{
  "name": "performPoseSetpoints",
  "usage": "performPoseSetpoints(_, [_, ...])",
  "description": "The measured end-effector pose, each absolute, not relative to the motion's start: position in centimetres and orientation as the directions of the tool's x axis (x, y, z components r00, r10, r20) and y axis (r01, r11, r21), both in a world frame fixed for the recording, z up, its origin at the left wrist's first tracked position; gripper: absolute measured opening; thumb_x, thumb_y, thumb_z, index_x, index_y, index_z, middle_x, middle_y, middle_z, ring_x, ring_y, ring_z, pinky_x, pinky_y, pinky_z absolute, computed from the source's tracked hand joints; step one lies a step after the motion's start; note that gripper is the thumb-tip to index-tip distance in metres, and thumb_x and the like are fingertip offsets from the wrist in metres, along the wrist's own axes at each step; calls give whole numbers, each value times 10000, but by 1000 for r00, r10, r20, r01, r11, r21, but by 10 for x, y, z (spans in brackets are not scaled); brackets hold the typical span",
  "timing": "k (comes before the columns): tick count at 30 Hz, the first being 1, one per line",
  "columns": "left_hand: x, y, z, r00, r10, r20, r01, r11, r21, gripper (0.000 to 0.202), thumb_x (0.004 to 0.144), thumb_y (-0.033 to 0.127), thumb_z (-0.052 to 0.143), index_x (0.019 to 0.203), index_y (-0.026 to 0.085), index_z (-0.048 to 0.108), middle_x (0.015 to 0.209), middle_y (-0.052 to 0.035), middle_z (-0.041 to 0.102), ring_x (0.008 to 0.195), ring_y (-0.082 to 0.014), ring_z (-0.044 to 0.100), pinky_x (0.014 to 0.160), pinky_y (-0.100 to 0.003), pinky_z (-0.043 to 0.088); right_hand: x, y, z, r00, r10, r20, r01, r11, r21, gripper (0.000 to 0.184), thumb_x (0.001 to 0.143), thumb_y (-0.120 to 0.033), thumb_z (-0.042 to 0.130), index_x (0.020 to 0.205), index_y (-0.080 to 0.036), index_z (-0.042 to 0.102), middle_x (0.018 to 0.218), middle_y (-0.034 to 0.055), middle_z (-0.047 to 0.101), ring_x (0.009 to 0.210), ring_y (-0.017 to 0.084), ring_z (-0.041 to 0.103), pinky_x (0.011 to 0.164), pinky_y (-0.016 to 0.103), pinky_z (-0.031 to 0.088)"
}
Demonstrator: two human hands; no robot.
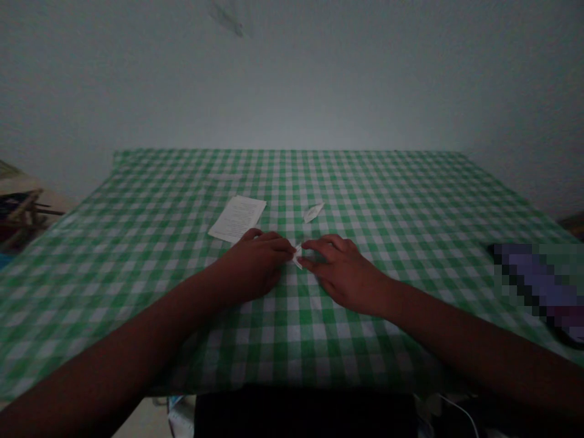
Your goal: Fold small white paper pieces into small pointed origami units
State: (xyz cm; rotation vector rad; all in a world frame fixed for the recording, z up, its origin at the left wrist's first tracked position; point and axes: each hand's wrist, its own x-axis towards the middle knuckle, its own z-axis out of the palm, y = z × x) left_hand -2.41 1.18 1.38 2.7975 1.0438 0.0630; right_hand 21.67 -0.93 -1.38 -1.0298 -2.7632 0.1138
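A small piece of folded white paper [297,257] is between my two hands, low over the checked cloth. My left hand [255,261] pinches its left side, the fingers pressed together and covering part of it. From the right, my right hand [342,267] grips the same paper with the tips of its thumb and index finger, which are a little apart at its edge. Just beyond my hands lies another folded white paper [314,212], narrow and pointed at the ends. Printed sheets [238,216] lie beyond my left hand, which hides their lower right corner.
A green-and-white checked tablecloth [387,194] covers the table, whose far edge meets a pale wall [292,91]. Near the right edge lies a dark, blurred-out flat object [538,286]. Below the table's near edge on the right hangs a white cable [460,410].
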Motion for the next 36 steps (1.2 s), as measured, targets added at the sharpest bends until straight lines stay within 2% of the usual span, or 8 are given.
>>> performPoseSetpoints(3, [-26,12,14,758,653,-14,645,-745,169,412,788,77,553,1155,241,646,1257,-26,653,1187,-239,559,998,-433,351,221,-7,-16,-723,659,209,620,752,-224,420,909,-143,490,1290,-239,638,1422,98,510,1255,312,411,974,506,402])
performPoseSetpoints(6, [-26,11,15,760,650,-21,642,-745,179,413,785,72,548,1149,239,647,1270,-31,650,1203,-240,550,1006,-432,348,222,-6,-17,-739,638,215,597,769,-229,379,910,-152,510,1237,-247,675,1417,94,511,1227,308,428,959,496,404])
performPoseSetpoints(14, [-20,11,18,749,660,-55,658,-732,176,408,777,67,524,1129,231,652,1232,-37,659,1169,-250,562,987,-441,357,210,-15,-13,-801,573,176,587,809,37,336,975,-184,439,1248,-165,634,1448,132,496,1229,343,397,911,518,371])
performPoseSetpoints(20, [-22,12,15,745,665,-39,661,-731,172,416,786,78,520,1145,244,648,1217,-26,658,1149,-238,567,982,-436,354,204,-20,-9,-822,551,146,566,818,100,328,985,-147,395,1202,-132,641,1433,128,515,1173,321,434,876,493,374])
performPoseSetpoints(26, [-23,12,17,735,676,-54,673,-717,181,427,782,69,516,1147,241,653,1242,-25,656,1175,-246,561,984,-453,350,218,-9,-4,-825,553,119,556,831,-9,305,956,-179,486,1206,-183,660,1405,90,537,1219,324,424,906,483,399])
performPoseSetpoints(30, [-25,13,16,746,664,-56,660,-723,204,431,777,72,520,1145,251,655,1277,-20,645,1207,-244,547,1004,-457,338,228,0,-9,-792,580,192,564,815,-136,344,939,-150,487,1229,-187,668,1381,116,546,1195,292,464,966,472,413])
performPoseSetpoints(32, [-26,14,16,750,659,-59,653,-724,220,451,774,70,521,1166,254,647,1284,-20,642,1215,-242,543,1011,-453,335,227,3,-11,-780,589,212,570,808,-149,367,942,-149,479,1262,-200,652,1395,125,529,1210,296,458,975,482,416])
performPoseSetpoints(36, [-28,17,15,751,658,-56,647,-716,262,477,768,49,515,1175,264,642,1285,-7,643,1213,-224,543,1019,-437,329,219,1,-10,-779,614,126,601,789,-128,443,926,-128,491,1340,-245,598,1460,132,465,1269,326,420,974,519,417])
